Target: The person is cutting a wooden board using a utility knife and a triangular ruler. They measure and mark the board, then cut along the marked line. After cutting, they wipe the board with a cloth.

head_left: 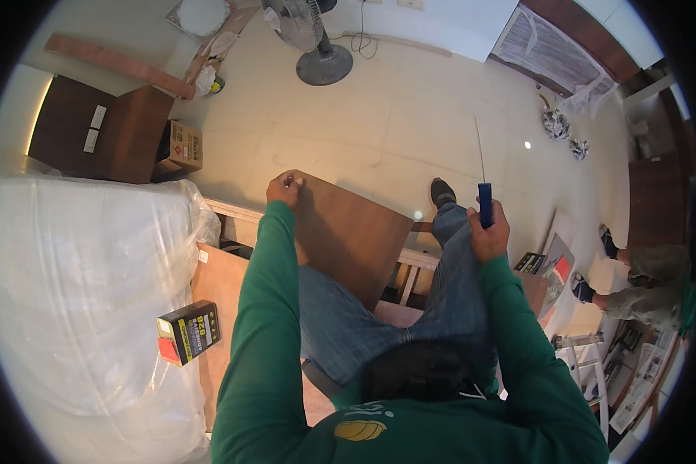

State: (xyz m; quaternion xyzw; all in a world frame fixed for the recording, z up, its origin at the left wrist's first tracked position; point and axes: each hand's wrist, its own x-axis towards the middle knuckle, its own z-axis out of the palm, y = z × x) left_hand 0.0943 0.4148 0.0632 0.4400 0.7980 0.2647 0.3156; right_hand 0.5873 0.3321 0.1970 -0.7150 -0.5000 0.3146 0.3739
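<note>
Saw (483,182) sits upright in my right hand (489,230), fingers clenched round its blue handle, blade above them. My left hand (284,188) pinches the board (348,232) corner. I judge cutting comes next: blade down onto that edge.

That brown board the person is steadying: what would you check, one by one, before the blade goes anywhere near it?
1. Left hand grips the top corner of the brown board: ok.
2. Right hand closed round the blue handle of the thin blade tool: ok.
3. Blade points up and away from the body, apart from the board: ok.
4. Board held steady against the person's knee: cannot tell, its lower edge is hidden.
5. Another person's legs at the right stay clear of the blade: ok for now.
6. Small box on the plastic-wrapped bundle out of the way: ok.
</note>
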